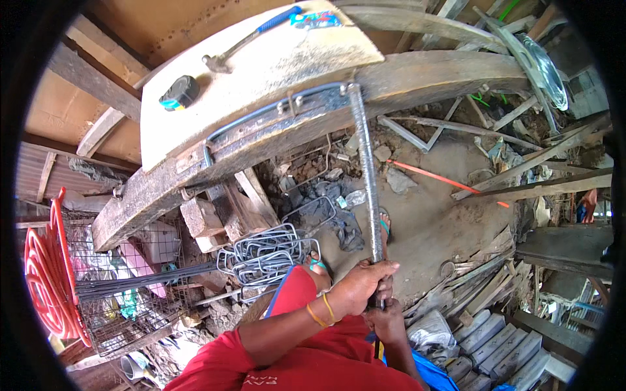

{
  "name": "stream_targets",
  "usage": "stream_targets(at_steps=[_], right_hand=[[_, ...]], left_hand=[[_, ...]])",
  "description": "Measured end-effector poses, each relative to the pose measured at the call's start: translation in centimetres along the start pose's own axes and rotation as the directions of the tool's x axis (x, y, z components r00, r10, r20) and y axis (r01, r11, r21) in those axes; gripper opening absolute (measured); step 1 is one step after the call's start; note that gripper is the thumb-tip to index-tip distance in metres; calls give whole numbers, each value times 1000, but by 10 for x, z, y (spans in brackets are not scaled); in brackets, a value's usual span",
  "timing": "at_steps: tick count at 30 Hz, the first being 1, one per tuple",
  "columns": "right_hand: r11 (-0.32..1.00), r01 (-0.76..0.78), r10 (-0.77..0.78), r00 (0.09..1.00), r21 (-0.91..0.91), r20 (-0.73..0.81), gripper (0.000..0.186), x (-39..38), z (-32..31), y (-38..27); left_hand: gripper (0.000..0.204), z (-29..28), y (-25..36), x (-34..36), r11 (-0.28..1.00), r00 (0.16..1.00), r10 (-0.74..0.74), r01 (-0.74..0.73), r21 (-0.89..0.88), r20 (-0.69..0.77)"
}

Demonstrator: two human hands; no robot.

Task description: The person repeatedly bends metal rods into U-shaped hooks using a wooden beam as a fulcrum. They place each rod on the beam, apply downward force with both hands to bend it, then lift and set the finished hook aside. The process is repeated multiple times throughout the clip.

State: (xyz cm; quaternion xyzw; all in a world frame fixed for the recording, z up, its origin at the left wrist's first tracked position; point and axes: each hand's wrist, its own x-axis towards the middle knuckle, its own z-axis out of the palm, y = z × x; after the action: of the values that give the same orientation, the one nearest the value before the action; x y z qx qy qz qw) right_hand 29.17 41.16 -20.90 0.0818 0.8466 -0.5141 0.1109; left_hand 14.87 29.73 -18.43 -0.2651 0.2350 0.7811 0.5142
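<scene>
Floor (430, 221) stretches right of metal bar (366, 156).

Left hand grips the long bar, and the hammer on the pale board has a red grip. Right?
Not quite: the head view shows the hammer with a blue grip, not red. The rest stands: it lies on the pale board, and the left hand grips the long bar.

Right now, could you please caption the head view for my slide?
Both hands grip a long metal bar, its far end at a metal rod on a wooden beam.
</scene>
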Motion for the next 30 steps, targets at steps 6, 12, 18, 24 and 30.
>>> stream_targets(at_steps=[6, 12, 18, 24, 30], right_hand=[[639, -558, 501, 824, 530, 264, 23, 24, -67, -47], [695, -671, 512, 715, 260, 476, 31, 3, -114, -57], [793, -600, 486, 726, 105, 486, 31, -15, -131, -59], [625, -708, 525, 693, 328, 494, 29, 12, -137, -87], [626, -701, 500, 697, 342, 514, 27, 32, -172, -73]], left_hand=[[29, 28, -5, 13, 992, 979, 27, -50, 114, 200], [68, -15, 35, -10, 165, 942, 223, -291, 942, 252], [68, -91, 90, -57, 14, 968, 229, 106, 994, -106], [56, -68, 101, -63, -4, 918, 348, 206, 979, -192], [50, -50, 122, -40, -144, 825, 506, 370, 918, -253]])
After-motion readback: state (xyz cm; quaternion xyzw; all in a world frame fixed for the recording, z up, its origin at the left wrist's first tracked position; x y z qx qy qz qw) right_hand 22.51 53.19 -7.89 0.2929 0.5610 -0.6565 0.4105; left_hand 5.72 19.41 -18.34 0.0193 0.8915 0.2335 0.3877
